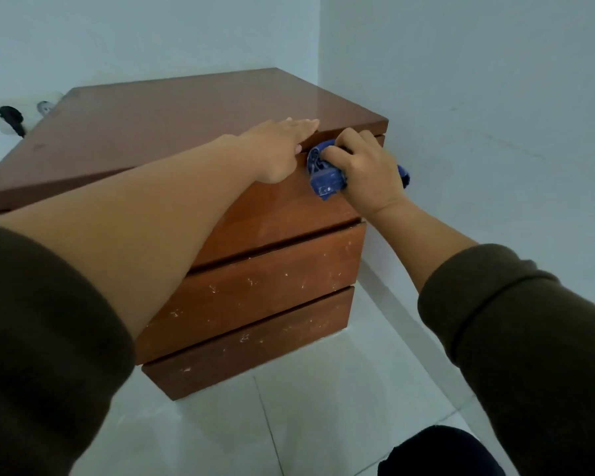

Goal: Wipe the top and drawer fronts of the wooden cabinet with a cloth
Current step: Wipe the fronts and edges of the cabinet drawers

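Here the right hand (361, 166) gripped a bunched blue cloth (323, 176) against the top drawer front (282, 214) of the wooden cabinet (193, 115), near its right corner. The left hand (282, 146) lay flat, fingers straight, on the cabinet's top edge.

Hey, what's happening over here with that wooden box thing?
A person is cleaning a wooden cabinet that stands in a corner. The right hand grips a bunched blue cloth and presses it against the top drawer front, just under the lip of the top. The left hand lies flat on the cabinet top near its front edge, fingers straight. The two lower drawer fronts show pale specks and scuffs.
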A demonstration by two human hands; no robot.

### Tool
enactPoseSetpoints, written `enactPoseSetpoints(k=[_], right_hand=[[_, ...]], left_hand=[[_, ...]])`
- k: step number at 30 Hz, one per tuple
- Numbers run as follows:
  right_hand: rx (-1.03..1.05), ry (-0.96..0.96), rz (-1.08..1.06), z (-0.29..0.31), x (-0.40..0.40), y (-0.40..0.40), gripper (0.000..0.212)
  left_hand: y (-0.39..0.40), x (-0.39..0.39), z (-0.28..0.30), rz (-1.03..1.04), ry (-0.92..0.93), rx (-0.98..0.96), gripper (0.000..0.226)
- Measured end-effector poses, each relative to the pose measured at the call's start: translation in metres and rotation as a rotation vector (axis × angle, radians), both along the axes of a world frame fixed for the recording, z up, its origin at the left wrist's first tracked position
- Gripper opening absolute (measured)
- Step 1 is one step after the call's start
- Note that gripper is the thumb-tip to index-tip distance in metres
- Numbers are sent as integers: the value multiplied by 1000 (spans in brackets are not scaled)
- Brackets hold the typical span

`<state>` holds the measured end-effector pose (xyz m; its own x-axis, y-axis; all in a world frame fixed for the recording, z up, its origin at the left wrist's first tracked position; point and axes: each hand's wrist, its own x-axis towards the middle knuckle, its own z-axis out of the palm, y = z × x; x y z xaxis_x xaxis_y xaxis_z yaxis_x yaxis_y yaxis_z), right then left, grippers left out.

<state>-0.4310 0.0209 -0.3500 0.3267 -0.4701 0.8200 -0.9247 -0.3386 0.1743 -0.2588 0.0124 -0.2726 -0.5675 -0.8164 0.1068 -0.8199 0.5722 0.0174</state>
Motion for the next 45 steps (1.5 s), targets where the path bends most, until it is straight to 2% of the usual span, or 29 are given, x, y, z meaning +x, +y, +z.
enactPoseSetpoints(k=[3, 8, 12, 16, 23, 26, 31, 39, 45], right_hand=[[51, 18, -2, -24, -4, 1, 19], [232, -32, -78, -85, -7, 9, 30], [289, -68, -95, -107, -5, 10, 32], [332, -97, -45, -100, -11, 13, 29], [109, -171, -30, -19, -35, 20, 20], [130, -191, -39, -2, -46, 10, 21], [221, -241, -29, -30, -49, 2, 20], [498, -214, -101, -104, -44, 6, 28], [664, -125, -156, -99, -34, 13, 26]], left_hand=[[-6, -4, -5, -23, 8, -41, 56], [-11, 0, -10, -35, 15, -75, 59], [-13, 0, -12, -32, 11, -78, 60], [-11, -1, -11, -27, 19, -88, 59], [-4, -12, -10, 15, 50, -95, 51], [-4, -22, -10, 8, 36, -91, 52], [-11, -40, -11, -26, -11, -102, 55], [-17, -43, -22, -26, -35, -227, 61], [-19, -42, -23, -30, -51, -228, 62]])
